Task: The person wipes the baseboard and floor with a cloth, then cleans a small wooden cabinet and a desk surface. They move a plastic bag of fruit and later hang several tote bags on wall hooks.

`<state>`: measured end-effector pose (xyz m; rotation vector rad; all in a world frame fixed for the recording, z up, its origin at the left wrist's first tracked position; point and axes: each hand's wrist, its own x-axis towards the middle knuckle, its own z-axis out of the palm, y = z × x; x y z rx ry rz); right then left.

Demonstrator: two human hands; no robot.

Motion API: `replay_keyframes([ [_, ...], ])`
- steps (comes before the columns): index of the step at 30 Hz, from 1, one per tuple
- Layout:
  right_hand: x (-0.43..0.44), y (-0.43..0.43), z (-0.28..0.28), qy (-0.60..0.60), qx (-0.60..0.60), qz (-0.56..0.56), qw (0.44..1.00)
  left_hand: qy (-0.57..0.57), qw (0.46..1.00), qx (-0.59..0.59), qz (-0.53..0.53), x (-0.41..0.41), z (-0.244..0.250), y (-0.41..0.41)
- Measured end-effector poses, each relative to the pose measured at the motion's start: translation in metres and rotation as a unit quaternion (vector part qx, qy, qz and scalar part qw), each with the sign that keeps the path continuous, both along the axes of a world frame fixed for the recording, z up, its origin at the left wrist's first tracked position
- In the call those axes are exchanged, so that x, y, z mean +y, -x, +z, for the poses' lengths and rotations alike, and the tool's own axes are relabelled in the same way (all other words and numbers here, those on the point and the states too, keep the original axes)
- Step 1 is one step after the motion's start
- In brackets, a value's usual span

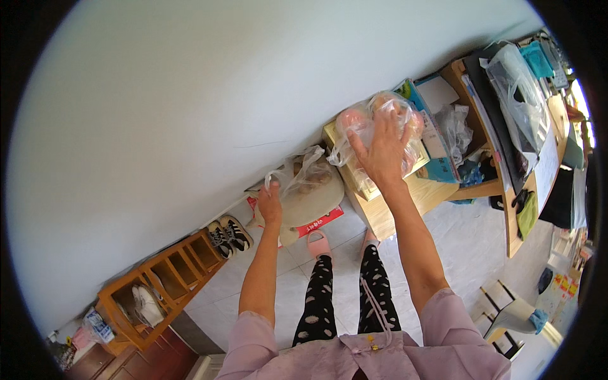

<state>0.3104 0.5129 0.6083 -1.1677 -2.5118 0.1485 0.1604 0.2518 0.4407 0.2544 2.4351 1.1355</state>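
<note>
My left hand [270, 203] grips the gathered top of a clear plastic bag [304, 166]; brownish things show through it, above a pale sack [308, 202] in a red-edged box [323, 222]. My right hand [385, 152] rests, fingers spread, on another clear plastic bag [349, 137] that holds several round pinkish fruits [352, 118]. That bag lies on a gold-coloured box [369, 191] on a wooden surface [387, 213]. What the right palm covers is hidden.
A blue cardboard box [439, 166] stands right of the fruit bag, beside a wooden desk [515, 232] with folders and plastic bags. Black-and-white sneakers [230, 236] and a wooden shoe rack [166, 280] line the wall at left. A chair [510, 316] stands at lower right.
</note>
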Motion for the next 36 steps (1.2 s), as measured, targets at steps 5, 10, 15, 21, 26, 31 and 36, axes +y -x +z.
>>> replay_keyframes([
  [5,-0.071,-0.007,0.032,0.086,0.273,0.057,0.956,-0.016,0.999,-0.026,-0.018,-0.013,0.007,0.013],
  [10,-0.162,0.024,-0.059,0.4,0.12,0.067,0.906,-0.121,0.991,-0.059,0.019,-0.027,-0.003,0.018],
  [15,-0.165,0.059,-0.211,0.379,0.139,-0.053,0.913,0.009,0.989,-0.115,-0.095,-0.035,0.037,0.003],
  [21,-0.176,0.056,-0.22,0.364,0.02,0.224,0.904,0.132,0.887,0.109,-0.43,-0.071,0.033,-0.037],
  [26,-0.155,0.051,-0.233,0.536,-0.024,0.323,0.78,0.158,0.757,0.33,-0.541,-0.04,0.045,-0.03],
  [31,-0.133,0.045,-0.235,0.691,0.171,0.101,0.695,0.083,0.849,0.268,-0.448,-0.004,0.012,-0.004],
  [36,-0.147,0.013,-0.204,0.491,0.186,0.062,0.849,0.053,0.962,-0.023,-0.267,-0.006,-0.071,0.009],
])
